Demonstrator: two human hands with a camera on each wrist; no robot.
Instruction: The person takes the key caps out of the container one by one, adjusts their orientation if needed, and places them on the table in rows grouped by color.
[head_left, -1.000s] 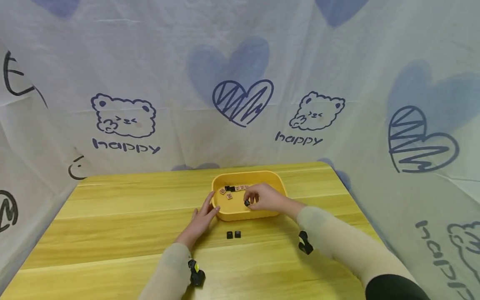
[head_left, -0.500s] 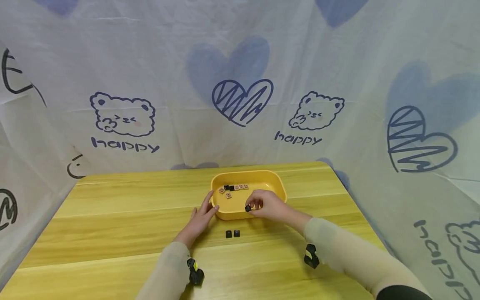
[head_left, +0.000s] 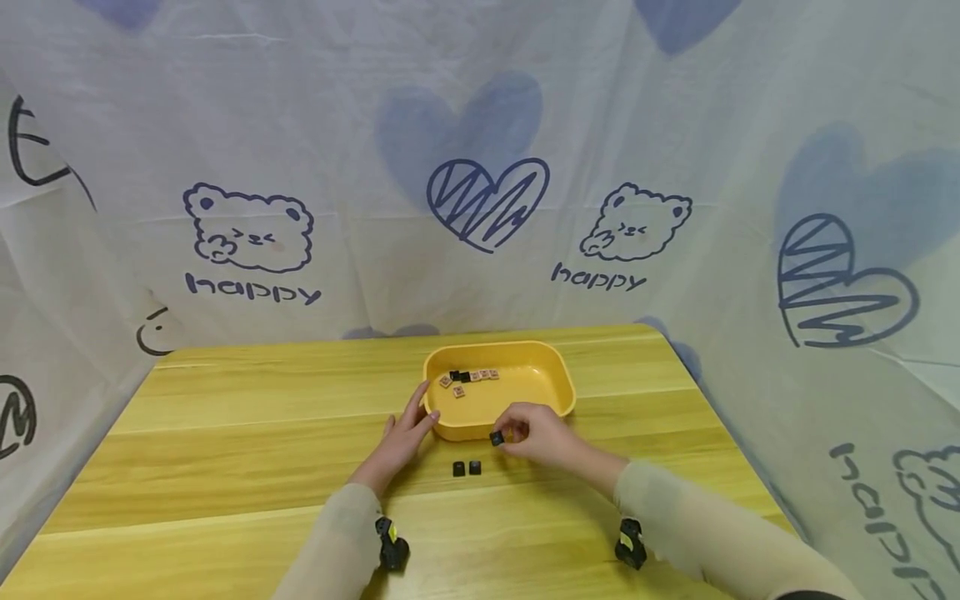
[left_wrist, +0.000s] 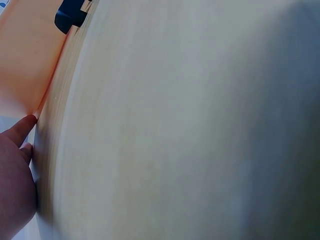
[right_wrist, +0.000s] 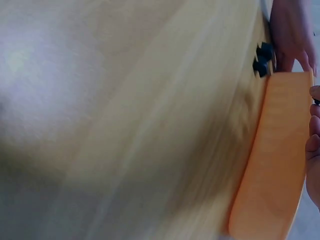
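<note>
With bent fingers and thumb, my right hand pinches a small black keycap at the near wall of the yellow tray. My left hand lies along the tray's left end, its fingers extended and touching the tray. On the table just in front, two black keycaps sit side by side. Inside the tray are two more dark keycaps and several pinkish square pieces towards the back left. In the right wrist view, my right hand is partly cut off at the edge.
The wood-grain table extends on both sides of the tray. A white cloth printed with hearts and bears hangs behind and to the sides. Black wrist cameras sit below both forearms.
My right hand has drawn back out of the tray towards me, over the near rim, carrying the black keycap. My left hand has stayed at the tray's left end.
</note>
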